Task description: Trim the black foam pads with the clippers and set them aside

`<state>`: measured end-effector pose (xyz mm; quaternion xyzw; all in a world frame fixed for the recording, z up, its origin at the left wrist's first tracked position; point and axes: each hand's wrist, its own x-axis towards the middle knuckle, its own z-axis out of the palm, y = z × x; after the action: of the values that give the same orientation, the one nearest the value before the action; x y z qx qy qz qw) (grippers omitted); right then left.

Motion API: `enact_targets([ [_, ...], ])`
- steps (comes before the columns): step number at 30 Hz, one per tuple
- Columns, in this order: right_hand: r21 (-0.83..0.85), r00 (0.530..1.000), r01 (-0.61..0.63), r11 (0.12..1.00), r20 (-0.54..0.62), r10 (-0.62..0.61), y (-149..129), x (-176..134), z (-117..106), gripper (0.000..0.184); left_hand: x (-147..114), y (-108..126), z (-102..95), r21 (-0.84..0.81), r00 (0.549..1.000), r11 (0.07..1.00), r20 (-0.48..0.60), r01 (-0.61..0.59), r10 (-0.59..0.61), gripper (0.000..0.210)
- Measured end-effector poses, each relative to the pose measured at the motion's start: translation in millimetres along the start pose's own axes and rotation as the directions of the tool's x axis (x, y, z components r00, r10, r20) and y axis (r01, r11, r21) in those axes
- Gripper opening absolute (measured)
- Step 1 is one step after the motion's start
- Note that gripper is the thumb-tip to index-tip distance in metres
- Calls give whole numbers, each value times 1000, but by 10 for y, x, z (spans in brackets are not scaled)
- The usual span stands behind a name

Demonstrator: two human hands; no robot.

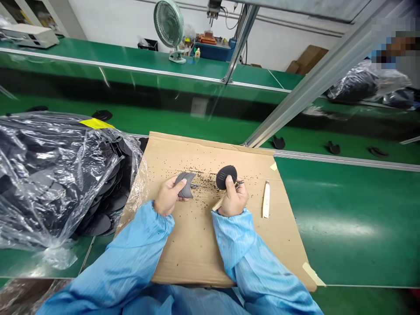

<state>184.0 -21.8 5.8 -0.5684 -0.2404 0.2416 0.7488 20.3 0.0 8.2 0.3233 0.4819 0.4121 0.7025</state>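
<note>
My left hand is closed on a dark grey curved plastic piece, thumb on top and the concave edge turned right. A small dark metallic bit shows beside that edge; I cannot tell what it is. In my right hand a flat black oval piece with short slits is pinched under the thumb. A slim tool with a pale handle also passes through this hand, its kind mostly hidden by the fingers. Both hands are above a cardboard sheet strewn with tiny black scraps. A white-handled cutter lies to the right.
At left, a clear plastic bag spills many black oval pieces. Behind the cardboard runs a green conveyor belt carrying a few black parts. A metal post slants up right. A fan stands beyond.
</note>
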Motion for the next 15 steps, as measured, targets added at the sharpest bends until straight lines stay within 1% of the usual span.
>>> enact_targets([
  [4,49,1000,-12,999,-5,13,-18,4,11,31,-9,10,11,3,1000,1000,2,-7,7,48],
  [15,46,999,-39,998,-6,39,-27,15,15,34,0,-5,7,50,1000,999,13,-5,5,48],
])
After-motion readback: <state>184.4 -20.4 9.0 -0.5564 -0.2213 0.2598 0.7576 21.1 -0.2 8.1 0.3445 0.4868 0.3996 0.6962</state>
